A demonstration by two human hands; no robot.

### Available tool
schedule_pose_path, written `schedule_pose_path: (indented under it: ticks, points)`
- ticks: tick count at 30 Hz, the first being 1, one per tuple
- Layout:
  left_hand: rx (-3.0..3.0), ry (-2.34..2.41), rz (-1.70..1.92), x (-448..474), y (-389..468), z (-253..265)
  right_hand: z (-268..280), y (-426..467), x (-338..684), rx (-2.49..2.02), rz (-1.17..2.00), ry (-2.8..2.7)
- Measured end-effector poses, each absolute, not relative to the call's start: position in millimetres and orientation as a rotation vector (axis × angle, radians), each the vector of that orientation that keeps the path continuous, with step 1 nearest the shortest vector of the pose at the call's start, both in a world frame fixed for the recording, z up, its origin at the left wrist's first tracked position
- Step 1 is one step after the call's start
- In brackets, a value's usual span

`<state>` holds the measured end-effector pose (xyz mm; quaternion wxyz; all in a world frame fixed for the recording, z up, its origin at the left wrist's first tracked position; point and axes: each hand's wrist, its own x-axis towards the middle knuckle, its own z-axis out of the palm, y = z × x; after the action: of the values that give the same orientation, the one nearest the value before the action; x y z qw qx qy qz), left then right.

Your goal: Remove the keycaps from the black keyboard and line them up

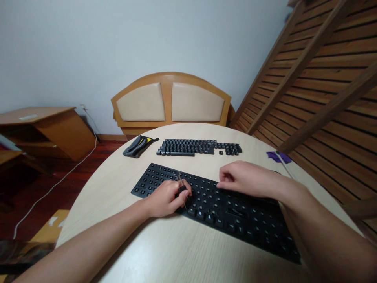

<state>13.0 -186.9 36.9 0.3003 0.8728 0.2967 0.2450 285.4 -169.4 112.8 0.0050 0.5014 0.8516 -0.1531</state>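
Observation:
A black keyboard (203, 202) lies slantwise across the round table, most of its switches bare and a few keycaps still on along its near edge. My left hand (169, 196) rests over the left half of the keyboard, closed around a wire keycap puller (182, 189) with a dark handle. Thin wires stick out above and below the fingers. Over the far edge of the keyboard, my right hand (241, 179) is closed with curled fingers; whether anything is between the fingertips is hidden. Behind the keyboard, loose black keycaps (188, 147) lie in rows in keyboard layout.
A grey and yellow pouch-like item (138, 146) lies at the table's far left. On the right are a purple cloth (278, 157) and a thin pale stick or cable (285, 164) across it. A padded headboard (171, 100) stands behind the table, a slatted wooden panel (318, 82) to the right.

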Motion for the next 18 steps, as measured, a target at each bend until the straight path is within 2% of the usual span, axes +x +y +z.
schedule_pose_path:
  ticks: [2,8,12,18]
  points:
    - [2.324,0.782,0.654,12.6,-187.7,37.4,111.0,-184.2,262.7,1.376,-0.604,2.780]
    - [2.271,0.723,0.665,11.3,-189.0,37.8,96.1,-205.7,228.2,1.141,-0.533,2.943]
    - [2.212,0.672,0.665,11.2,-189.4,38.0,79.4,-201.8,220.8,1.095,-0.440,3.015]
    - [2.247,0.700,0.674,12.3,-191.0,38.3,55.7,-199.9,216.7,1.148,-0.482,3.131]
